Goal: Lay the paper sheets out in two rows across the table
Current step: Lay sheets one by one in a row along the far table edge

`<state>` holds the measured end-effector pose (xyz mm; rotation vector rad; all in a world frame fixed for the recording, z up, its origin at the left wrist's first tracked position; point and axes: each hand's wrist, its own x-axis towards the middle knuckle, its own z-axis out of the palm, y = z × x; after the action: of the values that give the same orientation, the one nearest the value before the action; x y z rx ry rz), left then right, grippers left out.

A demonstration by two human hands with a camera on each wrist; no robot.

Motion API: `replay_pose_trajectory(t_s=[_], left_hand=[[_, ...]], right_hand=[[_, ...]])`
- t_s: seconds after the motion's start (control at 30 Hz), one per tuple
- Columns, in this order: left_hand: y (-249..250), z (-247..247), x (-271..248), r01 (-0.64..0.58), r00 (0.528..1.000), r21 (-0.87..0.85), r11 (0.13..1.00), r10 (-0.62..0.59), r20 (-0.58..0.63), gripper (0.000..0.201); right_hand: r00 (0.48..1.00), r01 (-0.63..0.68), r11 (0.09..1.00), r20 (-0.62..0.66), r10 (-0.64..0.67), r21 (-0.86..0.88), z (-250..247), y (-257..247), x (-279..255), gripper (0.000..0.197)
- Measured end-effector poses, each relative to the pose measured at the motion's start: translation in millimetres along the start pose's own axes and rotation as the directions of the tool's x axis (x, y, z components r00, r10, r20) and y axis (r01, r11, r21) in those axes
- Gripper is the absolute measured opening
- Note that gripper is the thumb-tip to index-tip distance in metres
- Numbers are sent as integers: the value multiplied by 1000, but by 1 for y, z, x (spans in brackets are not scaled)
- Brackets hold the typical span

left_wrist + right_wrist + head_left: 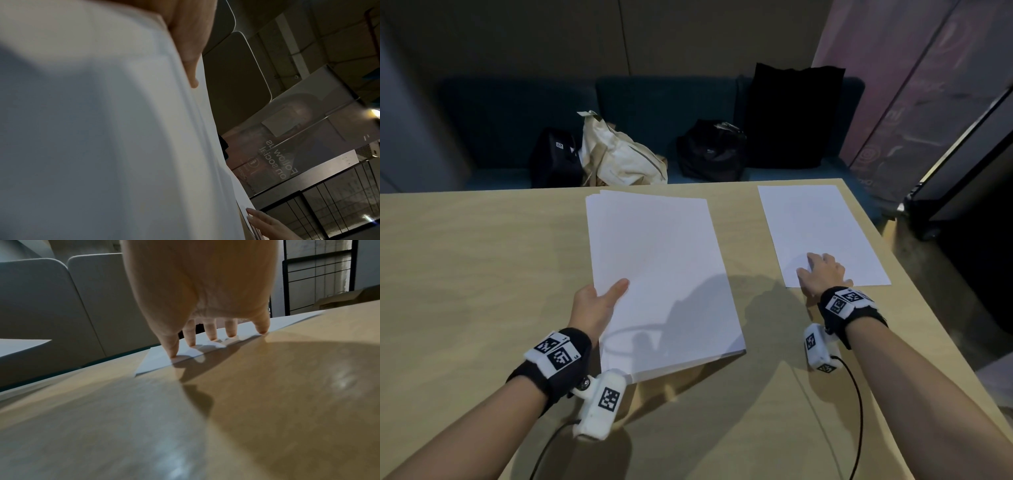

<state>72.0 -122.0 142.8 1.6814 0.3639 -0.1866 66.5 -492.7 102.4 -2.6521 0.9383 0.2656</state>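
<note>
A stack of white paper sheets (657,274) is lifted off the wooden table (465,260) at the middle, tilted up toward me. My left hand (599,305) grips its near left edge, thumb on top and fingers hidden beneath; the left wrist view shows the stack (102,129) from below with the thumb against its edge. One single sheet (818,229) lies flat at the far right of the table. My right hand (822,270) rests on its near edge, and the right wrist view shows straight fingertips (211,335) pressing down on that sheet (156,361).
Behind the table runs a dark bench (654,102) holding a cream tote bag (619,154), two black bags (712,150) and a tall black bag (791,113). The table's right edge (928,308) drops off close beside the single sheet. Cables trail from both wrist cameras.
</note>
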Motion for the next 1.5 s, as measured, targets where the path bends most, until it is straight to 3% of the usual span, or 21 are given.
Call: replay_pose_trajectory(t_s=[0.7, 0.87, 1.1, 1.4, 1.5], left_hand=[[4, 4, 1, 4, 1000, -26, 1000, -3, 23, 25], [8, 6, 1, -16, 999, -28, 999, 17, 35, 24], [11, 7, 0, -25, 999, -15, 1000, 26, 47, 31], [12, 9, 2, -37, 998, -15, 999, 38, 45, 28], [15, 11, 2, -38, 998, -15, 999, 38, 53, 32]], right_hand=[[1000, -6, 1000, 17, 6, 9, -9, 8, 7, 44], [1000, 7, 1000, 5, -7, 28, -9, 1, 6, 36], [997, 44, 999, 70, -43, -9, -6, -2, 15, 54], [997, 37, 999, 68, -37, 10, -7, 3, 22, 55], [999, 53, 997, 0, -53, 57, -13, -2, 12, 50]])
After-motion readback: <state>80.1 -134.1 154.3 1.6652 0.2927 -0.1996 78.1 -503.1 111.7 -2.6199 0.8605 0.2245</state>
